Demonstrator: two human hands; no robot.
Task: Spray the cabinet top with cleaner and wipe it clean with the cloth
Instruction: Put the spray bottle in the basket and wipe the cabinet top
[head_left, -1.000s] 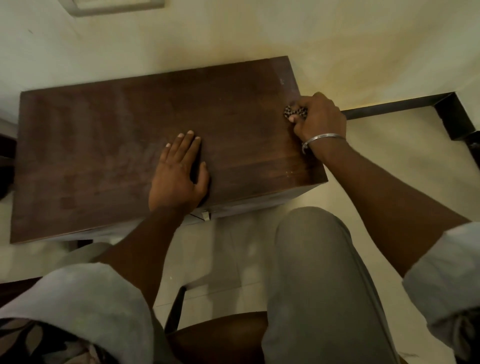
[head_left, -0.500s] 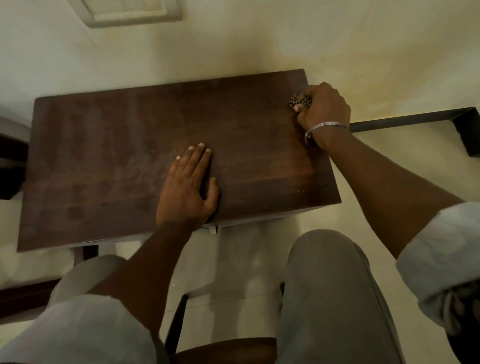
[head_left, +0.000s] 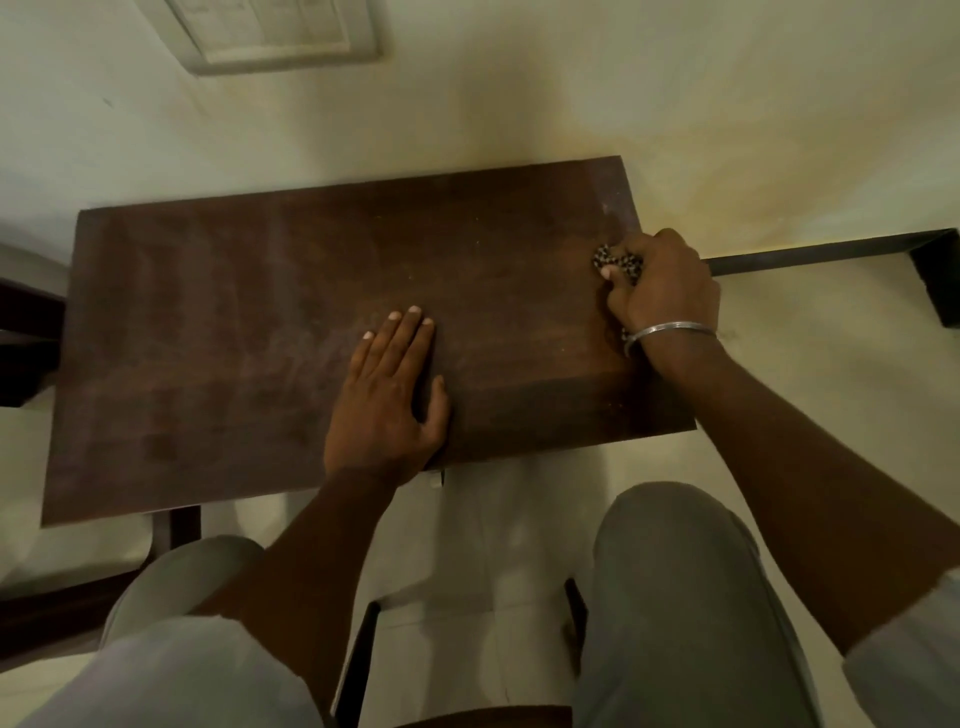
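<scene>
- Half the job, by my judgement, is in hand: your cloth (head_left: 615, 262) sits on the cabinet top (head_left: 260, 338) near its right edge, so you are at the wiping step; no spray bottle shows.
- Pale smears across the left and middle suggest those parts need wiping yet.
- Your right hand (head_left: 665, 286) is bunched around the patterned cloth, knuckles up, pressing it to the wood.
- Your left hand (head_left: 389, 400) lies flat near the front edge, fingers straight, bracing the cabinet.
</scene>
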